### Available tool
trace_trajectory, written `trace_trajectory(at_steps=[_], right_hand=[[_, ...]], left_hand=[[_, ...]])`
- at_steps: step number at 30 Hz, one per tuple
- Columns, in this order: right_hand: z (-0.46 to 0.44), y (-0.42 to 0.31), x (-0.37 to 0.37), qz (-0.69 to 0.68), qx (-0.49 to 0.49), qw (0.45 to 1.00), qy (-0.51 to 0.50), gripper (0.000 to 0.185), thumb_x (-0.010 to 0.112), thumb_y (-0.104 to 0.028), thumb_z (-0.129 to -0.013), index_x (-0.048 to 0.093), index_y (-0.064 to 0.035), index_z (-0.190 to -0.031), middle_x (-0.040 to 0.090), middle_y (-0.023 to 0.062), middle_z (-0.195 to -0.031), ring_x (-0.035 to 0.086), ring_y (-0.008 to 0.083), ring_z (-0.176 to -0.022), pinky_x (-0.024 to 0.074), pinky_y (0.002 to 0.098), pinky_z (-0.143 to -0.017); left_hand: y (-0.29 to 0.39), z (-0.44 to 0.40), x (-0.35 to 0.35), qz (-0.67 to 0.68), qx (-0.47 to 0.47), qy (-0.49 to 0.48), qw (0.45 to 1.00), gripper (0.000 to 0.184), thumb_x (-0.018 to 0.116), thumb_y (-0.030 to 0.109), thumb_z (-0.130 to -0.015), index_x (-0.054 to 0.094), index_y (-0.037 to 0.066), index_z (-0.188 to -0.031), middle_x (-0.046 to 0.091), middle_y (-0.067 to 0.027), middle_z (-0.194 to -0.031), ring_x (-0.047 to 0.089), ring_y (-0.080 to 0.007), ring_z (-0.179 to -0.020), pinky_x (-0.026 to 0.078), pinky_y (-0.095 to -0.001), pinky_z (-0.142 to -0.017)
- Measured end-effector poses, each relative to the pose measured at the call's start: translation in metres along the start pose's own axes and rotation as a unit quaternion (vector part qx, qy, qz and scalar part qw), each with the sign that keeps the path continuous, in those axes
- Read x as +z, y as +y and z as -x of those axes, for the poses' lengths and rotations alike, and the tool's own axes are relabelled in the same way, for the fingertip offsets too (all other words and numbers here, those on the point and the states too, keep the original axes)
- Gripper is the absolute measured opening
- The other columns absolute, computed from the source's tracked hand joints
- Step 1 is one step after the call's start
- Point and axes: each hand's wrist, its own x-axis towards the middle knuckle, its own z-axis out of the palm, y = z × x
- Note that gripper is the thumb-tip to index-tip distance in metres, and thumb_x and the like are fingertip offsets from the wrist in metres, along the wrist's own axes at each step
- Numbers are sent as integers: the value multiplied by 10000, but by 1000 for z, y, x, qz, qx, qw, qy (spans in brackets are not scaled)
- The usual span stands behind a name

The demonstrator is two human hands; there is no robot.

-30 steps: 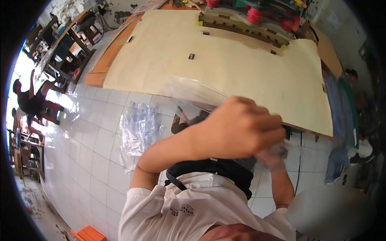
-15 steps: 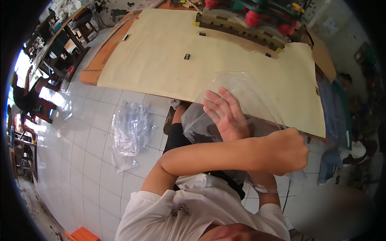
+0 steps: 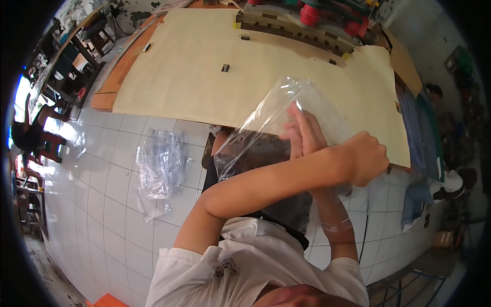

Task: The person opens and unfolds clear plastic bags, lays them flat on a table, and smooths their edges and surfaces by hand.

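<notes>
A large clear plastic bag (image 3: 255, 123) is stretched in front of me, over my lap and the table's near edge. My right hand (image 3: 309, 132) shows through the film and appears to be inside the bag, its fingers extended. The bag's loose edge hangs around my right forearm. My left arm crosses over the right one, and my left hand (image 3: 365, 158) is closed in a fist at the bag's right side. Film shows beside and below this fist; the exact pinch is hidden.
A table (image 3: 179, 66) covered with cream paper lies ahead, with small dark blocks (image 3: 225, 67) on it. A slotted bar (image 3: 291, 33) and red-and-green machine parts (image 3: 310, 15) stand at the back. Folded clear plastic (image 3: 162, 163) lies on the tiled floor. Other people sit at both sides.
My left fist has moved up. My right hand has turned edge-on, with its fingers closer together, and has shifted slightly right. The bag has spread farther left and up, its folds tighter.
</notes>
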Motion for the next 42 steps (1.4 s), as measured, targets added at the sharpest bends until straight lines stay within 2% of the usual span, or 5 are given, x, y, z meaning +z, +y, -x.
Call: trace_trajectory(at_steps=[8,19,25,34,42], right_hand=[[-11,1,-19,425,-200,865,-176,665,523,-458,-958,401,-106,-1509,299,173,-1604,260,365,-1493,155,632,-1168],[-82,98,-34,311,-223,897,-221,675,552,-421,-930,395,-156,-1530,312,152,-1599,346,326,-1425,289,468,-1148],[-86,52,-73,175,-107,908,-366,691,659,-396,-883,459,-87,-1468,332,195,-1569,335,385,-1418,305,480,-1151],[-126,64,-59,91,-197,881,-420,743,743,-320,-816,467,-76,-1460,366,215,-1525,335,431,-1399,267,507,-1178],[-118,72,-38,178,-251,875,-375,773,626,-413,-881,376,-38,-1509,376,260,-1493,351,462,-1373,273,529,-1166]], left_hand=[[-28,-28,-3,23,-52,3,998,154,721,156,-676,756,49,-781,705,-175,-786,710,-355,-797,550,-427,-697],[-91,-54,-15,-105,-45,57,992,411,729,352,-826,706,75,-1128,677,-143,-1089,651,-321,-1041,500,-416,-923],[-123,52,-76,31,-2,134,991,309,637,108,-849,676,46,-1150,626,-162,-1134,602,-372,-1086,467,-442,-986],[-192,151,-84,37,-69,25,997,785,453,603,-948,496,-41,-1396,422,-252,-1488,397,-432,-1386,275,-530,-1158],[-192,160,-89,-30,-86,-37,995,774,455,594,-953,445,-2,-1446,352,-191,-1569,307,-367,-1468,216,-564,-1187]])
